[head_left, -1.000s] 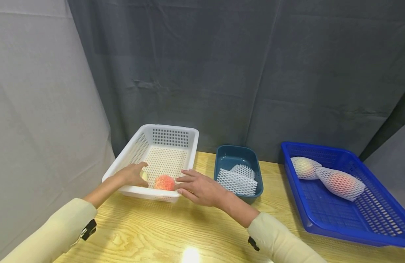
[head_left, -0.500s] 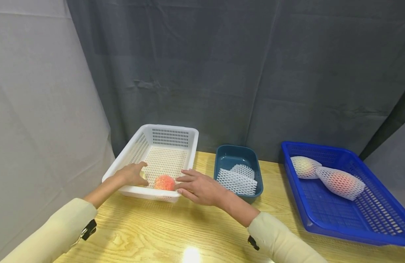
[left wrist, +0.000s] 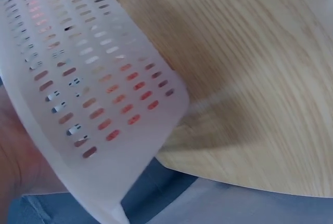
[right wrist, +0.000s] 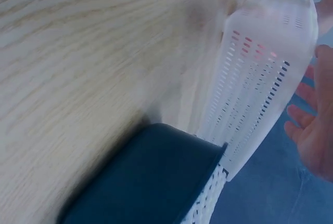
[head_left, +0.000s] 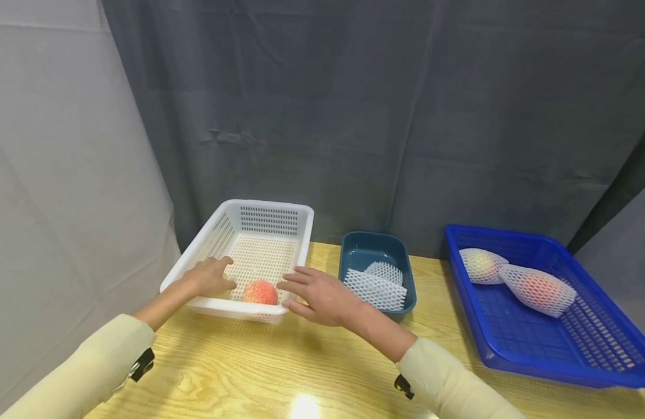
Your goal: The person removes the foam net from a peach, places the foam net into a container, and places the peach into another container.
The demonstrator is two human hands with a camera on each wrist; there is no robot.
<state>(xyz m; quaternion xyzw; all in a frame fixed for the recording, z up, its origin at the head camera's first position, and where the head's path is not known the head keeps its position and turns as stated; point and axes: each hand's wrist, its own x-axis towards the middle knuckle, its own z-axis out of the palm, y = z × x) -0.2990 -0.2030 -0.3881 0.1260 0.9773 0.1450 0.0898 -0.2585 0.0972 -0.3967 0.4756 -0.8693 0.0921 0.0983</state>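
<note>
In the head view, my left hand reaches over the front left of a white slotted basket. A small pale-yellow patch shows beneath it; what it is, and whether my fingers hold it, is hidden. To its right, a round red-orange fruit that looks like a peach lies against the front wall. My right hand hovers at the basket's front right corner, fingers spread and nothing in them. In the right wrist view, the fingers are straight or loosely bent beside the basket wall.
A dark teal bin with white foam fruit nets stands right of the white basket. Farther right, a blue basket contains two net-wrapped fruits. Grey curtains hang behind the wooden table.
The yellow thing seen in the gap of my left hand is now mostly covered, with a bit showing lower down. Both hands stay nearly in place; the view has shifted slightly.
</note>
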